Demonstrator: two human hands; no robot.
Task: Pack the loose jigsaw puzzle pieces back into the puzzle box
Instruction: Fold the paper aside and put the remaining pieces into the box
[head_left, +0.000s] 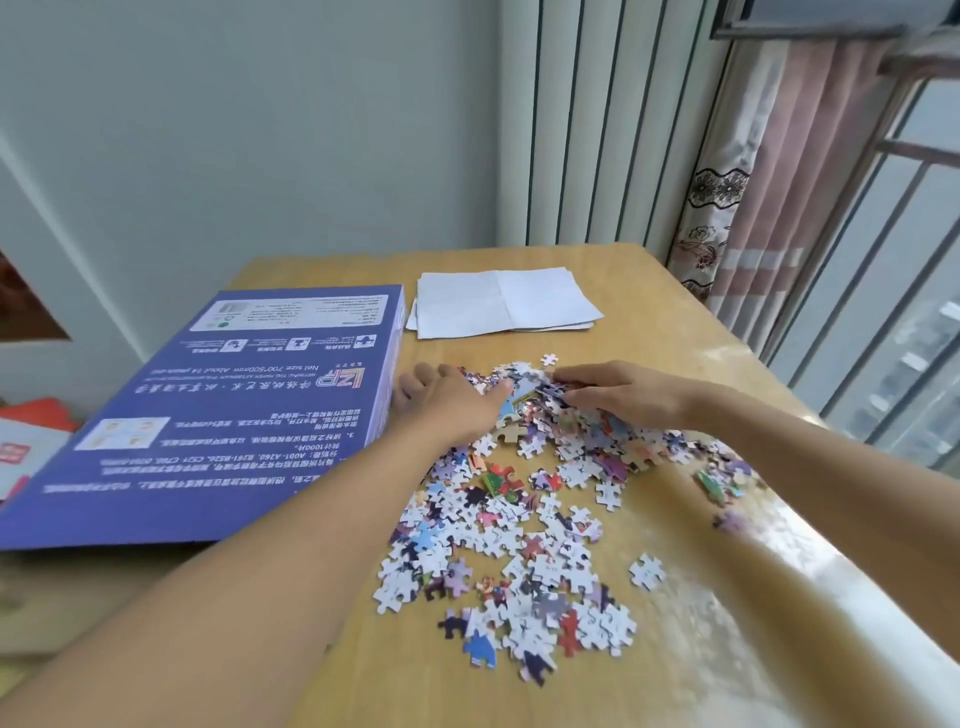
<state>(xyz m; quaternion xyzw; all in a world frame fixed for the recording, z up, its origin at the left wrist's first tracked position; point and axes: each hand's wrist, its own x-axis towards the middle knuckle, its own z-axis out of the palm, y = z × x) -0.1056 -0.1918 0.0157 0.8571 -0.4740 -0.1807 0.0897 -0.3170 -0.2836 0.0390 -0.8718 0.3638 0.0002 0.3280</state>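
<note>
Both hands are reaching into the far end of the loose puzzle pieces (524, 499), which are lying scattered across the wooden table (691, 597), thickest up by the hands and thinning out twd the near edge, w/ a few strays off to the right. Left hand (451, 397) is lying on the pile's left edge, palm down, fingers fairly straight and pointing right into the pieces; thumb is sticking out twd the box. Can't tell if it's actually got hold of any pieces, fingertips are partly buried. Right hand (613, 389) is coming in from the opposite side, fingers stretched out flat and pointing left, pressing on the heap; also not plainly gripping anything. The two sets of fingertips are nearly meeting over the mound. Puzzle box (234, 415), blue-purple w/ white print, is lying flat and closed on the table's left side, just beside the left hand, its printed face upward. Folded white paper sheets (504, 301) are sitting at the far end of the table, apart from the pieces. Curtain (769, 176) and window bars are showing at right.
</note>
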